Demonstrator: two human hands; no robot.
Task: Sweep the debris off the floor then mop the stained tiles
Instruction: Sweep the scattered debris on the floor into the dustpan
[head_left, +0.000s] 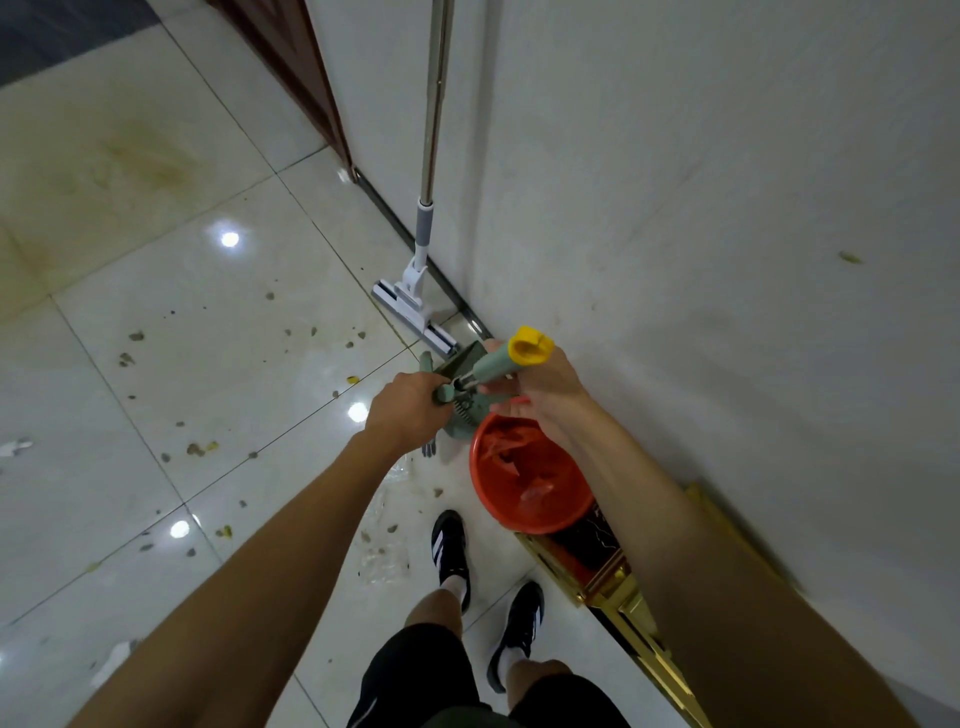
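A glossy white tiled floor (171, 322) is seen from above, bounded by a pale wall (701, 197), with brown and yellowish debris (196, 449) scattered over the tiles to the left of the left hand and a yellowish stain (150, 161) spread well beyond it. The left hand (408, 410) is closed around a green part of the broom and dustpan set (457, 387), at the point where the handles meet the dustpan. The right hand (540, 395) is wrapped around the green handle (493, 366) just below its yellow cap (530, 347). The handle's long axis is tilted, its capped end pointed up and to the right, towards the camera. Directly beneath the right hand an orange bin (530, 480) is stood against the wall. Just beyond both hands a mop (421, 291) is leaned upright on the wall, its flat white head laid on the floor and its metal pole run upward out of view. Two black shoes (452, 556) are planted below the hands.
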